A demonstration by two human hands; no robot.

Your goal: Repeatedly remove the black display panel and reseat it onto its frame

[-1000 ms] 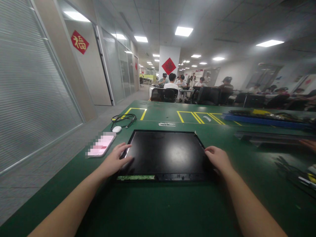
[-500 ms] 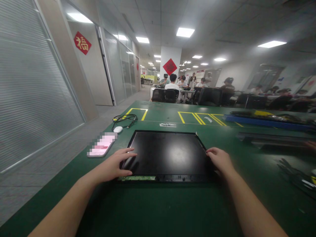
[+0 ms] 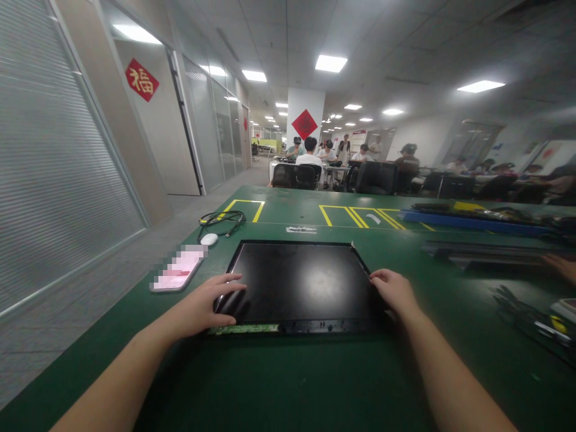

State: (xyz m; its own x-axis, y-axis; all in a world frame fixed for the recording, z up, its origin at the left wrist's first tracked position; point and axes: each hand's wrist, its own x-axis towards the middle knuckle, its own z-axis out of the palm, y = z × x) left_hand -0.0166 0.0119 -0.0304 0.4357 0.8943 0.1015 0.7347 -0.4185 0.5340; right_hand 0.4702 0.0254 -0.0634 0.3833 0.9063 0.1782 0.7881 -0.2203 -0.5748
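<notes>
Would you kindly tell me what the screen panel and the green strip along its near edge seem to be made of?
Screen panel: glass or plastic, semi-gloss, judging by its soft-edged light reflection. Green strip: probably circuit-board laminate, from its colour and mottled detail; finish too blurred to tell.

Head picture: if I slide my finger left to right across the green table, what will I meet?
Phone, white oval thing, screen, right hand, another person's hand.

Black screen point(image 3: 292, 282) partly behind both hands point(image 3: 198, 309) point(image 3: 398, 294)
</notes>
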